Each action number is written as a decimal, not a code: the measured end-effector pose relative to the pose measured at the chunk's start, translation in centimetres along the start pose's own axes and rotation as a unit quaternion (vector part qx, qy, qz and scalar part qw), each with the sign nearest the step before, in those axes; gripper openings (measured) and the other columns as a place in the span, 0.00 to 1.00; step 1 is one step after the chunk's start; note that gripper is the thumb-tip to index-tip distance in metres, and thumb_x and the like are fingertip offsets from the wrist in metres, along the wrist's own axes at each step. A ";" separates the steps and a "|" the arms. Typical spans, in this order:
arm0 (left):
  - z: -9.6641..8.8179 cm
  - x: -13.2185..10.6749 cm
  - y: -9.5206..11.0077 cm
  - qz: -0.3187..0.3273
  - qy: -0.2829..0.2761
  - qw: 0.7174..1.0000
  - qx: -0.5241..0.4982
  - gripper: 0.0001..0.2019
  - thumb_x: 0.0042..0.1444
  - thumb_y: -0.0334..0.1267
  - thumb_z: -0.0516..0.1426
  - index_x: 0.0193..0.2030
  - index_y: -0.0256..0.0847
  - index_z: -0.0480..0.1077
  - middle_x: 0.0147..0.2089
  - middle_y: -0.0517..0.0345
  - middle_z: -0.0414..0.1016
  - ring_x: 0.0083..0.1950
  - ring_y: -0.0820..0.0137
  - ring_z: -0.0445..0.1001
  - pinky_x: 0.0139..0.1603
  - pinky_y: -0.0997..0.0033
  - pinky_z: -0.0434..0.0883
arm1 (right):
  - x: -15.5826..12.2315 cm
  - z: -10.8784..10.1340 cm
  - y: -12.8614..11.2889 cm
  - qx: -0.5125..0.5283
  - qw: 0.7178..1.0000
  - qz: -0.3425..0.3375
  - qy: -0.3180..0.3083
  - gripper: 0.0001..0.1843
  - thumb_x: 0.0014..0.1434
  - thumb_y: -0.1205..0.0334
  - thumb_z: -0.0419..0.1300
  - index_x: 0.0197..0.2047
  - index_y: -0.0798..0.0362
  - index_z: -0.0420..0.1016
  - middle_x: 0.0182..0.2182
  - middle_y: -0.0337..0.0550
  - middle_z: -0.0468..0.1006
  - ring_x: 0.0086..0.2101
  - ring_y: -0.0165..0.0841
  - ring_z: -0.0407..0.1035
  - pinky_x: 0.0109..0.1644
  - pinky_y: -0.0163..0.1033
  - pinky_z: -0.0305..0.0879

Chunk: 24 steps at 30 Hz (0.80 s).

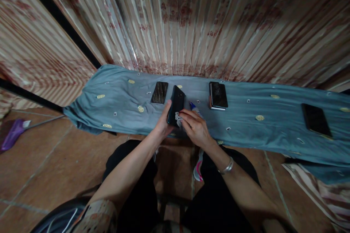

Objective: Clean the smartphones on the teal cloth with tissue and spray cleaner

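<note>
Cloth (178,121) against a held phone (176,104), left of the phone stack (219,95).
Our left fingers (167,107) grip the phone, our right fingers (186,114) pinch the cloth; we should press lightly and evenly (a steady left hold helps).

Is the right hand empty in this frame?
No, the right hand pinches a crumpled pale wipe against the dark phone held in the left hand.
</note>
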<state>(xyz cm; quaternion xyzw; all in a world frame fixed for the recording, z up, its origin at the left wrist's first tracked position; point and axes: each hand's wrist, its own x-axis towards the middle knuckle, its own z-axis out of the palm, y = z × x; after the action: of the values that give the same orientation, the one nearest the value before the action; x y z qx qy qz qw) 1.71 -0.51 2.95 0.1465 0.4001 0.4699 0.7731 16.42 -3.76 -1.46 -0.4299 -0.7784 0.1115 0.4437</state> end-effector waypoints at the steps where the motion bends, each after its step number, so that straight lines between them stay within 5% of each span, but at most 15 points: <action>1: 0.1 -0.1 -0.1 0.002 -0.005 1.000 -0.001 0.23 0.72 0.55 0.56 0.40 0.37 0.80 0.29 0.56 0.80 0.33 0.68 0.81 0.35 0.73 0.76 | 0.1 0.0 0.3 -0.003 1.000 0.003 0.007 0.18 0.75 0.61 0.54 0.58 0.46 0.85 0.56 0.50 0.85 0.54 0.43 0.80 0.64 0.54 0.77; 5: 0.4 -0.5 -0.6 0.018 -0.019 1.000 -0.006 0.17 0.70 0.50 0.61 0.49 0.37 0.82 0.37 0.54 0.86 0.41 0.66 0.85 0.46 0.70 0.80 | 0.6 0.0 1.9 -0.018 0.999 0.022 0.030 0.19 0.75 0.58 0.54 0.59 0.46 0.85 0.56 0.49 0.85 0.54 0.44 0.80 0.65 0.54 0.77; 9: 0.3 -0.9 -1.0 -0.003 -0.017 1.000 0.011 0.16 0.68 0.48 0.63 0.51 0.37 0.82 0.36 0.54 0.86 0.37 0.66 0.85 0.45 0.67 0.82 | 0.9 0.0 3.3 -0.023 0.998 0.036 0.044 0.20 0.76 0.54 0.53 0.58 0.46 0.85 0.55 0.50 0.85 0.54 0.45 0.80 0.64 0.54 0.77; 15: 0.2 -1.0 -1.3 -0.016 0.002 1.000 0.027 0.11 0.69 0.44 0.63 0.41 0.38 0.81 0.31 0.57 0.83 0.28 0.70 0.80 0.38 0.69 0.82 | 1.2 0.3 5.1 -0.044 0.993 0.055 0.094 0.19 0.75 0.54 0.54 0.55 0.45 0.86 0.52 0.48 0.87 0.52 0.43 0.81 0.61 0.51 0.80; 24: 0.1 -1.6 -1.6 -0.057 -0.002 0.997 0.044 0.15 0.69 0.47 0.62 0.41 0.36 0.81 0.37 0.49 0.87 0.37 0.64 0.86 0.42 0.66 0.84 | 2.0 -0.4 6.5 -0.029 0.987 0.080 0.133 0.18 0.73 0.57 0.56 0.53 0.48 0.87 0.52 0.52 0.88 0.52 0.45 0.82 0.61 0.55 0.78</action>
<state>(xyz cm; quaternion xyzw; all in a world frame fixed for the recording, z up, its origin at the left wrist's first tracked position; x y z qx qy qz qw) 2.38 -2.65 2.82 0.1585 0.4265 0.4068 0.7921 20.02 1.62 -3.66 -0.5142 -0.6785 0.0657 0.5205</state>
